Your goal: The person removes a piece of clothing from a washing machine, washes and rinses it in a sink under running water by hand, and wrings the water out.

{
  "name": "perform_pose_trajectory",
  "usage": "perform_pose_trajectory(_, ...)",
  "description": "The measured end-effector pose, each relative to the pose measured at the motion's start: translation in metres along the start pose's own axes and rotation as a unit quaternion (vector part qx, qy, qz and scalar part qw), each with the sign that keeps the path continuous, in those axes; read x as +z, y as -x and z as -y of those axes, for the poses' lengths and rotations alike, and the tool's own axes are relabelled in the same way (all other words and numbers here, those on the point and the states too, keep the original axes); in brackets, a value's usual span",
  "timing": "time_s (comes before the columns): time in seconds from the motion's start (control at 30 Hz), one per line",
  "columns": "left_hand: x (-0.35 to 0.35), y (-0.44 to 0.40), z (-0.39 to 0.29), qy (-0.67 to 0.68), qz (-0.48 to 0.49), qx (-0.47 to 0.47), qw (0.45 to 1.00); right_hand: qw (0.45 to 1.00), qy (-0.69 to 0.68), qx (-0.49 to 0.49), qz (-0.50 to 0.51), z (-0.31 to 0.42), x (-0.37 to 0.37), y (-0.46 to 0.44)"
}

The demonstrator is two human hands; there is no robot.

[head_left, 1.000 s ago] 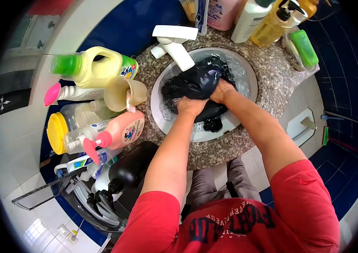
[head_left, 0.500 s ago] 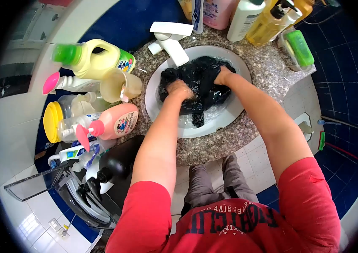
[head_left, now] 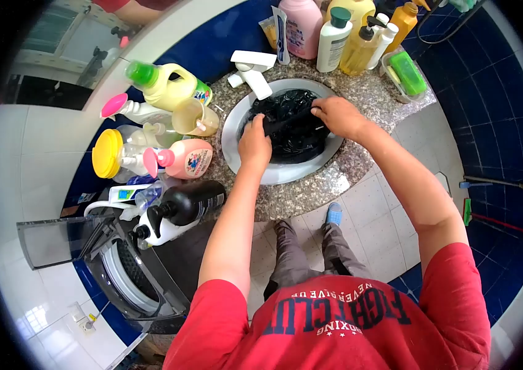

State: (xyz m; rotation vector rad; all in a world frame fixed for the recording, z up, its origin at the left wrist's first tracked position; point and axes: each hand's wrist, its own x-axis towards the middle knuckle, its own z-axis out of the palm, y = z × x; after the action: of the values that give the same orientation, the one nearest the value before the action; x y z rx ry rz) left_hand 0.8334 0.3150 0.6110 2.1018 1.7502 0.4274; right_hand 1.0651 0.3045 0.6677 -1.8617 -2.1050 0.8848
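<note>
A soaked black garment (head_left: 297,143) fills the white oval sink (head_left: 230,143); its exact kind does not show. My left hand (head_left: 255,143) is closed on the garment's edge at the left side of the basin. Over the right rim, my right hand (head_left: 340,117) pinches the other end of the same edge. A dark band of cloth stretches between the two hands, lifted above the rest. Behind the left hand stands the white faucet (head_left: 253,75).
Left of the sink are a yellow detergent jug (head_left: 172,86), a beige cup (head_left: 196,118), a pink pump bottle (head_left: 187,159) and a black bottle (head_left: 195,202). More bottles (head_left: 335,43) and a green soap bar (head_left: 407,73) line the back right. An open-lidded washing machine (head_left: 129,277) stands lower left.
Both hands have come up out of the wet cloth and now stretch one edge of it between them. The camera view has shifted as well.
</note>
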Motion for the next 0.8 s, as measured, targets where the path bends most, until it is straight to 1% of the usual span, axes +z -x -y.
perform_pose_trajectory(0.03,-0.006,-0.001,0.001,-0.002,-0.004,0.001,1.000,0.998,-0.032,-0.001,-0.048,0.006,-0.008,0.007)
perform_pose_trajectory(0.07,-0.012,-0.004,0.003,0.073,0.005,0.013,0.997,0.995,-0.067,-0.020,-0.077,0.013,-0.017,0.013)
perform_pose_trajectory(0.1,-0.020,-0.008,0.001,0.147,0.015,0.025,0.989,0.994,-0.067,-0.024,-0.079,0.020,-0.026,0.016)
perform_pose_trajectory(0.13,-0.027,-0.015,-0.002,0.181,0.002,-0.004,0.983,0.985,-0.106,-0.042,-0.128,0.027,-0.035,0.020)
perform_pose_trajectory(0.17,-0.034,-0.021,-0.004,0.238,-0.021,-0.009,0.971,0.972,-0.144,-0.059,-0.176,0.034,-0.045,0.023)
perform_pose_trajectory(0.23,-0.074,-0.027,-0.031,0.276,-0.043,-0.028,0.960,0.965,-0.162,-0.072,-0.192,0.053,-0.073,0.031)
perform_pose_trajectory(0.3,-0.113,-0.025,-0.058,0.301,-0.115,0.027,0.946,0.928,-0.242,-0.107,-0.263,0.064,-0.090,0.036)
perform_pose_trajectory(0.33,-0.128,-0.023,-0.071,0.336,-0.112,0.005,0.935,0.906,-0.287,-0.112,-0.291,0.064,-0.089,0.034)
perform_pose_trajectory(0.37,-0.126,-0.028,-0.067,0.356,-0.151,0.032,0.922,0.906,-0.287,-0.114,-0.290,0.064,-0.089,0.035)
perform_pose_trajectory(0.43,-0.128,-0.026,-0.071,0.283,-0.184,0.069,0.939,0.893,-0.300,-0.105,-0.317,0.066,-0.087,0.039)
perform_pose_trajectory(0.47,-0.120,-0.027,-0.064,0.224,-0.198,0.102,0.949,0.893,-0.301,-0.102,-0.317,0.059,-0.081,0.035)
perform_pose_trajectory(0.5,-0.106,-0.029,-0.052,0.163,-0.210,0.134,0.955,0.911,-0.277,-0.086,-0.293,0.044,-0.068,0.026)
perform_pose_trajectory(0.53,-0.094,-0.030,-0.041,0.121,-0.186,0.144,0.964,0.927,-0.252,-0.070,-0.269,0.029,-0.054,0.017)
perform_pose_trajectory(0.57,-0.067,-0.036,-0.018,0.169,-0.143,0.102,0.970,0.947,-0.203,-0.022,-0.248,0.015,-0.038,0.007)
perform_pose_trajectory(0.63,-0.037,-0.027,-0.001,0.252,-0.095,0.007,0.963,0.954,-0.186,0.044,-0.229,-0.013,0.000,-0.008)
perform_pose_trajectory(0.67,-0.019,-0.024,0.013,0.215,-0.119,0.029,0.969,0.955,-0.187,0.047,-0.226,-0.025,0.019,-0.011)
perform_pose_trajectory(0.7,0.000,-0.020,0.029,0.139,-0.101,-0.014,0.985,0.972,-0.143,0.087,-0.166,-0.036,0.036,-0.012)
perform_pose_trajectory(0.73,0.013,-0.014,0.036,0.151,-0.048,-0.042,0.986,0.982,-0.098,0.124,-0.105,-0.035,0.042,-0.012)
perform_pose_trajectory(0.77,0.026,-0.007,0.040,0.162,0.003,-0.071,0.984,0.982,-0.099,0.125,-0.102,-0.034,0.048,-0.011)
perform_pose_trajectory(0.8,0.037,0.000,0.040,0.151,0.033,-0.037,0.987,0.987,0.015,0.154,-0.052,-0.018,0.047,-0.003)
